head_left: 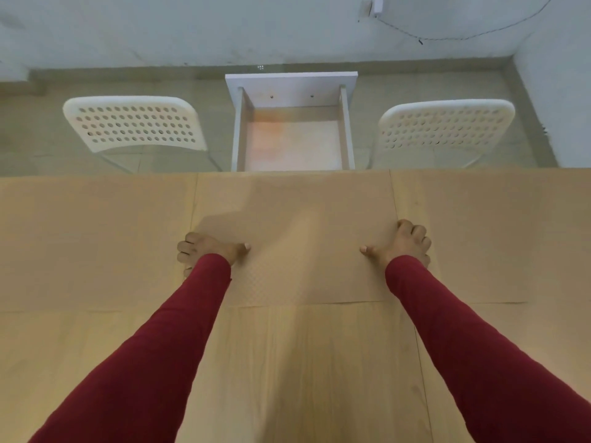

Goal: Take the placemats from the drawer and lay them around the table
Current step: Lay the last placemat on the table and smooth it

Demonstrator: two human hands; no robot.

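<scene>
- Light wood-grain desk (297, 362) filling the lower half of the view, far edge running straight across.
- Three tan placemats laid side by side along that far edge: middle placemat (294, 238), left placemat (96, 241), right placemat (492, 235), edges just touching or nearly so.
- Left hand (208, 251) on the left edge of the middle placemat, thumb flat on top, fingers curled over the edge; grip pinching the mat's edge.
- Right hand (406, 244) likewise on the right edge, thumb on top, fingers curled; grip pinching that edge.
- Red sleeves (153, 362) down to both wrists.
- Beyond the desk, white drawer (292, 135) pulled open, bare pale bottom showing.
- White perforated chair (134, 123) to its left, another such chair (447, 126) to its right.
- Greyish tiled floor (41, 132), pale wall (224, 27) with a small white box (374, 6) and a thin dark cable (479, 32).
- No legible writing or brand marks.
</scene>
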